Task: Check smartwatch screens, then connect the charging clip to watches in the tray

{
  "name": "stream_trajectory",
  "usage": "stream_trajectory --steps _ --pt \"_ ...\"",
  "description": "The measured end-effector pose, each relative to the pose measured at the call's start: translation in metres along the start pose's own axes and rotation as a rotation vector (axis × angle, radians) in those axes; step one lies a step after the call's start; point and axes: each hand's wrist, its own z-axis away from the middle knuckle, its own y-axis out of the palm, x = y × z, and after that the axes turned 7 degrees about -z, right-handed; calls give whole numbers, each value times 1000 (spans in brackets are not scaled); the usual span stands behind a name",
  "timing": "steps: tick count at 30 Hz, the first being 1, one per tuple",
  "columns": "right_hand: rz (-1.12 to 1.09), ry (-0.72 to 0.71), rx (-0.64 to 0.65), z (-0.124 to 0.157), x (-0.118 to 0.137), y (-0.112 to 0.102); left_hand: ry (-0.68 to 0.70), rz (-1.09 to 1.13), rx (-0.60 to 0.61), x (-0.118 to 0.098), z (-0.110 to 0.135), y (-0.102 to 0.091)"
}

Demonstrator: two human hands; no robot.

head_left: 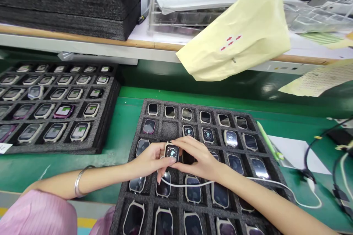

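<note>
Both my hands hold one beige smartwatch body [171, 151] with a lit screen above a black foam tray [138, 198]. My left hand [149, 161] grips it from the left, fingers curled under it. My right hand [197, 158] pinches it from the right and top. A white cable [275, 185] runs from under my hands across the tray to the right. The tray's pockets hold several watch bodies [207, 134], some lit, most dark. One pocket [169, 130] just behind the held watch is bare foam.
A second foam tray [107, 117] with lit watches lies at the left on the green belt. A stack of black foam [68, 3] sits on the shelf behind. A yellow sleeve [239, 40] of another person reaches in. A green pen [267, 141] and cables [311, 154] lie right.
</note>
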Motion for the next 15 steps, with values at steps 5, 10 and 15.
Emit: stream_trajectory --steps 5,10,15 --pt "-13 -1 2 1 -1 0 -5 -16 -7 -2 0 1" --pt "-13 3 12 1 -1 -1 -1 -19 -2 -2 0 0" --pt "-4 -3 9 1 -1 0 0 -32 -9 0 0 0"
